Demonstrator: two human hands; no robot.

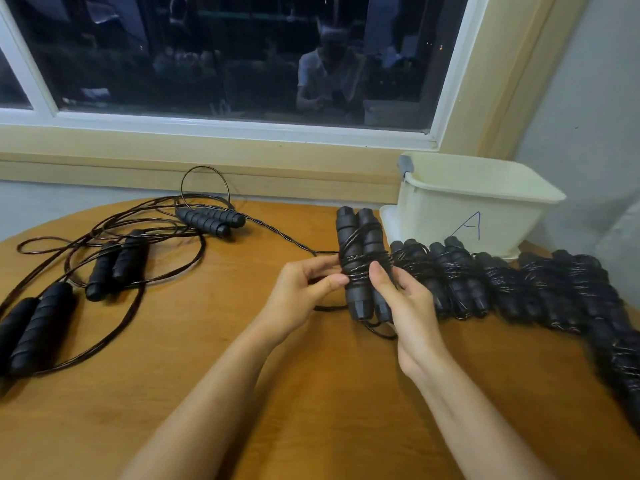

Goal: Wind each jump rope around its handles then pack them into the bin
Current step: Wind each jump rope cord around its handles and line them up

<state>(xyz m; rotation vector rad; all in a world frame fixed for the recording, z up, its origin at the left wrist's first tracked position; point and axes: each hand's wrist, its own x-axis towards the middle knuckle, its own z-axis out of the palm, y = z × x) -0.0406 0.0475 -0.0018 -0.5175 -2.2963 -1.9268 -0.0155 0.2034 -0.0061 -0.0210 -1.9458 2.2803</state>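
Handles [360,261] point lengthwise away from you, your right grip [408,306] clamped round them. Your left grip [301,289] pinches the loose cord [277,234], which trails leftward.

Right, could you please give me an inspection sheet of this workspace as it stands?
Surface: wooden table with a rounded far edge.
Job's things: half-wound bundle held above the table; three unwound ropes tangled at the left; a row of wound bundles at the right; cream bin marked A at the back right, contents not visible.
Clutter: nothing seen.
Hands: left hand pinches the cord at the bundle's middle; right hand grips the handles.
Cables: loose cord trails left from the held bundle across the table.
Surroundings: dark window with reflections behind the table; grey wall at the right.
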